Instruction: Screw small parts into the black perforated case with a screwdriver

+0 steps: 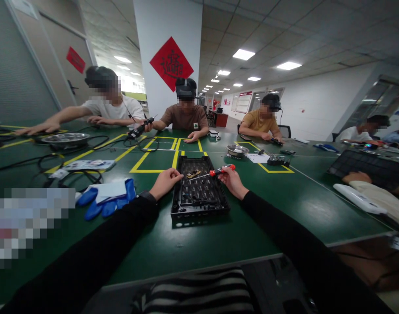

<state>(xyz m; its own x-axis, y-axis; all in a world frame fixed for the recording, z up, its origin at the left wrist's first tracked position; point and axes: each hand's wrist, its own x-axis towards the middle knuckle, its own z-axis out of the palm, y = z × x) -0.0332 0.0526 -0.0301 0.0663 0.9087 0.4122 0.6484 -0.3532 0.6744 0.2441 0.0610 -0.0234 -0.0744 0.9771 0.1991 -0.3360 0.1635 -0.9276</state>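
Both hands are seen at the black casing (201,207), which is laid on the green table (274,218). By the right hand (232,181), curled closed, a red-handled screwdriver (222,170) is gripped, its shaft angled across the casing toward a small circuit board (194,174). The left hand (166,181) is held with fingers bent at the casing's left edge; whether anything is pinched there cannot be told.
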